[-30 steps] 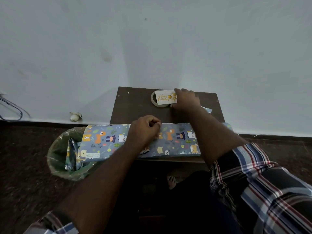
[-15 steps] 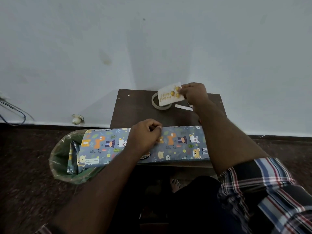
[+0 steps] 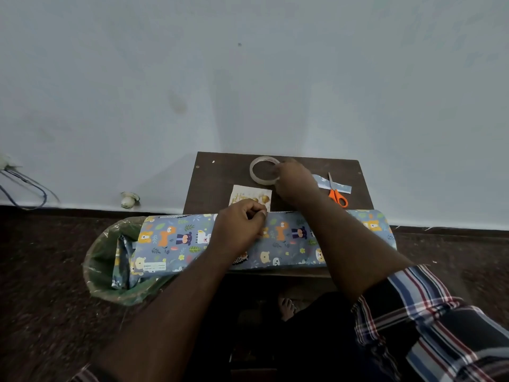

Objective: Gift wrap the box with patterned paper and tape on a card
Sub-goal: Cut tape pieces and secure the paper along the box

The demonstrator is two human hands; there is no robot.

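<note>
Clear tape roll (image 3: 264,170) gripped by R hand (image 3: 294,181); L hand (image 3: 239,232), fingers curled, presses wrapped box (image 3: 286,241); card (image 3: 249,197) flat on table (image 3: 220,177).

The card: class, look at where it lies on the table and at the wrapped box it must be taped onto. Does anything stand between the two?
Yes. The left hand rests curled on the wrapped box, overlapping the near edge of the card. The right hand is at the tape roll, beyond the card.
</note>
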